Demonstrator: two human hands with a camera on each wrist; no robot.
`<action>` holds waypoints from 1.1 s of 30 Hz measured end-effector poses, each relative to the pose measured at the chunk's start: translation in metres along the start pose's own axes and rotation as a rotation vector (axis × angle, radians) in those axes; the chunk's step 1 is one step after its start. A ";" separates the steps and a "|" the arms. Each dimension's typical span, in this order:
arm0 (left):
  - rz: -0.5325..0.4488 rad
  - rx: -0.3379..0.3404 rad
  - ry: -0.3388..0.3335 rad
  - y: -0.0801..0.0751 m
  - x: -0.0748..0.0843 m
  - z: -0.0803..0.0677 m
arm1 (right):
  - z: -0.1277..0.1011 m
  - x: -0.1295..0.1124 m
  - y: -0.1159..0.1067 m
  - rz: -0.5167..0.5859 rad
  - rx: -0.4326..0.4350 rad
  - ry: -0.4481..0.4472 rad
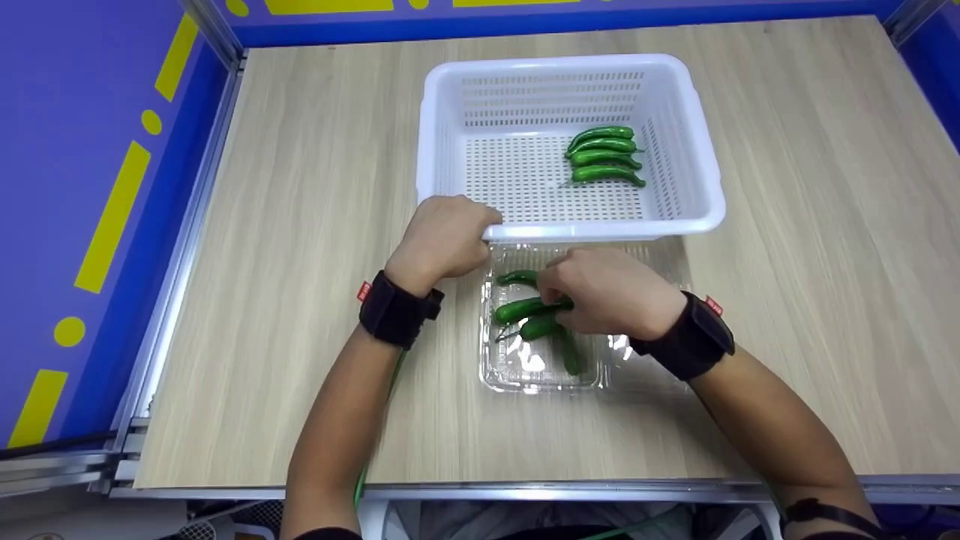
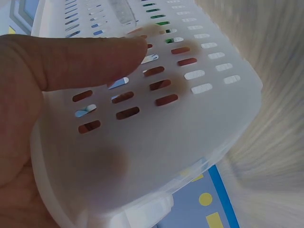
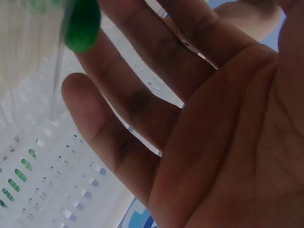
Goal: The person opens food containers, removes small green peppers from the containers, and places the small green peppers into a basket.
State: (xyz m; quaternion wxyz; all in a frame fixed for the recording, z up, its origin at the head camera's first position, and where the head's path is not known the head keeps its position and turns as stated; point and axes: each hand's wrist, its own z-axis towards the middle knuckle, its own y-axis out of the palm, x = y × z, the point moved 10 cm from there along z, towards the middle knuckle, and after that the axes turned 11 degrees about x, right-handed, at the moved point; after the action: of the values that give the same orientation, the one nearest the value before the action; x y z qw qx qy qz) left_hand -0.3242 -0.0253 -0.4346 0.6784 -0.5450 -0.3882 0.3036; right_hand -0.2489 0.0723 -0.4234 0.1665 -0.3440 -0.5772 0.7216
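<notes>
My left hand grips the near rim of a white slotted plastic basket. In the left wrist view its thumb lies along the outer wall, and the fingers show through the slots from inside. A clear plastic box stands just in front of the basket with several green chili peppers in it. My right hand reaches down into the box, thumb and fingertips around a green chili pepper. Another pepper lies right below it, one points toward me, and one lies farther back.
Inside the basket, several green peppers lie in a row at the right. The box's clear lid side extends right under my right wrist. Blue panels with yellow marks border the wooden table.
</notes>
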 end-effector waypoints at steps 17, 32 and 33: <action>-0.014 0.004 0.001 -0.001 0.001 0.000 | 0.002 -0.001 0.021 -0.005 -0.068 0.006; 0.009 0.013 0.007 0.000 0.001 0.000 | 0.004 -0.002 0.029 -0.021 -0.085 -0.032; 0.011 0.015 0.007 0.000 0.000 0.000 | 0.004 -0.002 0.029 -0.022 -0.086 -0.036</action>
State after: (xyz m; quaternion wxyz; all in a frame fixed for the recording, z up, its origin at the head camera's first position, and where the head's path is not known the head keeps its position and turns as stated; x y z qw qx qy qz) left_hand -0.3243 -0.0251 -0.4342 0.6821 -0.5433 -0.3805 0.3080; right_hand -0.2453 0.0602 -0.4503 0.1493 -0.3312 -0.6143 0.7005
